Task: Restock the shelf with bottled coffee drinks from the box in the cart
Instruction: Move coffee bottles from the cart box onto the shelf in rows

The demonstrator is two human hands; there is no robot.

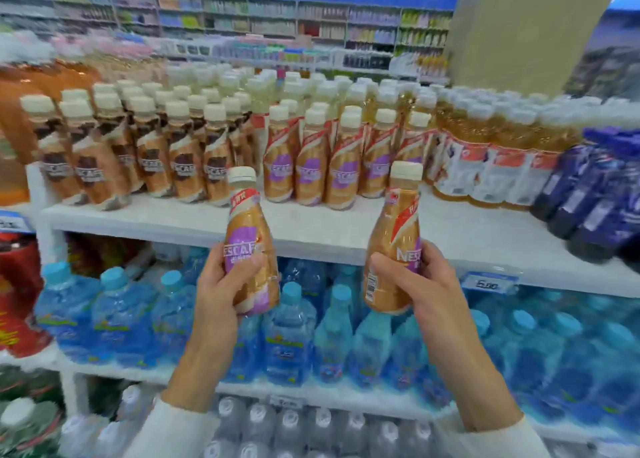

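Left hand (pixel 221 277) and right hand (pixel 420 277) each grip one purple-label Nescafé bottle (pixel 251 246) and its twin (pixel 394 246), held near upright just below the white shelf (pixel 173 215), directly before the matching purple-label row (pixel 332 167) (right hand nearer).

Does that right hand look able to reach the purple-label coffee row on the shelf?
Probably yes. The right hand, gripping a coffee bottle, is in front of the shelf, and nothing stands between it and the purple-label row.
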